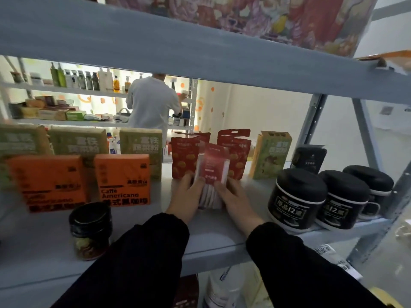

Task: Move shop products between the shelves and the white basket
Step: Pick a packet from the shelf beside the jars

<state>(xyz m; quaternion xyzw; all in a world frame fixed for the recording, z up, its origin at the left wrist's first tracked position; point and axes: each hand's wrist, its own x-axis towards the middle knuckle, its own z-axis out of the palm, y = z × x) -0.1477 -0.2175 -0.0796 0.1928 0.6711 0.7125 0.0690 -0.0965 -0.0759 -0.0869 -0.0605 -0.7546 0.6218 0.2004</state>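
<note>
Presently left hand (188,193), right hand (236,197) grip red-white pouch (214,167) on shelf (131,216).

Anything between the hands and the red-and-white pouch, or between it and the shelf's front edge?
Nothing visible. The left hand and right hand grip the red-and-white pouch by its sides. Red pouches stand directly behind it; the shelf between it and the front edge shows bare.

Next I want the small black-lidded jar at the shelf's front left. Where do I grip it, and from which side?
Free the left hand from the pack, then wrap it round the jar just under its lid, coming from the front. It stands upright near the shelf edge with nothing before it; orange boxes stand behind.
</note>
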